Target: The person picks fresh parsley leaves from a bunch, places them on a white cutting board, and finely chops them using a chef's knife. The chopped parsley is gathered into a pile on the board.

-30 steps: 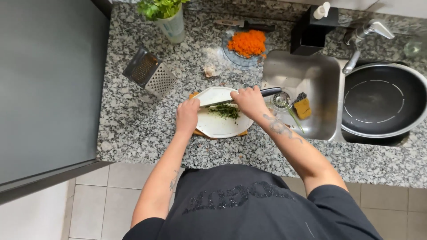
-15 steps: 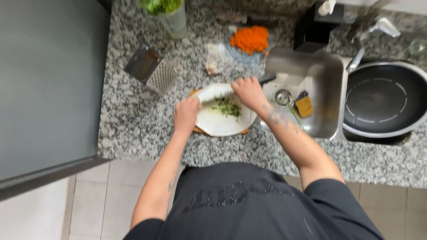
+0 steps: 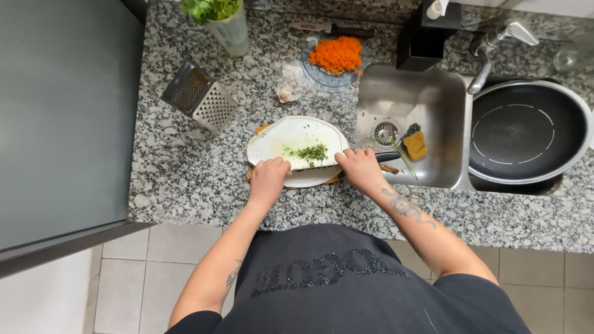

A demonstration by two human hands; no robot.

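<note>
**Count of Things on the Tabletop**

Two hands: left hand [image 3: 269,176], right hand [image 3: 359,168]. One knife [image 3: 312,164] spanning both grips. One white plate [image 3: 291,133] just beyond the grips, bearing one small heap of chopped herbs [image 3: 307,152]. One box grater [image 3: 200,96] beyond the left grip. One pile of grated carrot [image 3: 336,54]. One cup of greens [image 3: 224,20]. One sink [image 3: 427,99] beside the right grip, holding one sponge [image 3: 415,145]. One dark pan [image 3: 527,133]. One tap [image 3: 495,46].

Soft, even daylight is falling across the granite counter [image 3: 185,179], casting only faint shadows; the steel sink [image 3: 411,99] is glinting mildly (no harsh glare), and edges are bending slightly.
</note>
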